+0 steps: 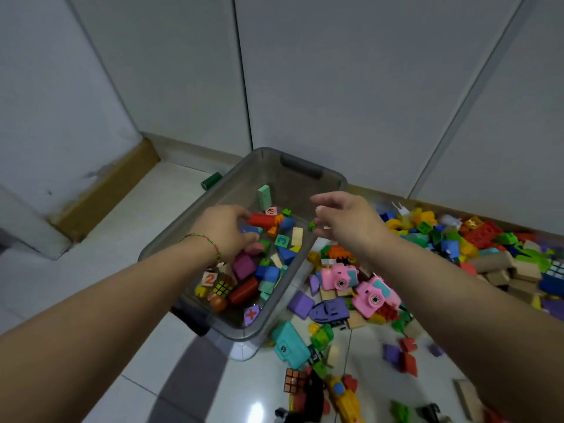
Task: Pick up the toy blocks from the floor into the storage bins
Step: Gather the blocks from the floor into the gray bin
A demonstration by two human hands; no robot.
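Note:
A translucent grey storage bin [305,169] stands on the tiled floor, partly filled with colourful toy blocks [274,270]. My left hand [224,232] reaches into the bin, its thumb and curled fingers around a red block [262,219] and a blue block [248,229]. My right hand [345,221] hovers over the bin's right rim with relaxed, spread fingers and holds nothing; a small green piece [311,225] is at its fingertips. A large heap of loose blocks [457,239] lies on the floor to the right of the bin.
Two pink toy cameras [338,277] and a teal one [290,346] lie among the blocks beside the bin. A small puzzle cube [294,381] lies at the front. A green cylinder [211,181] rests by the white cabinet doors [335,87] behind.

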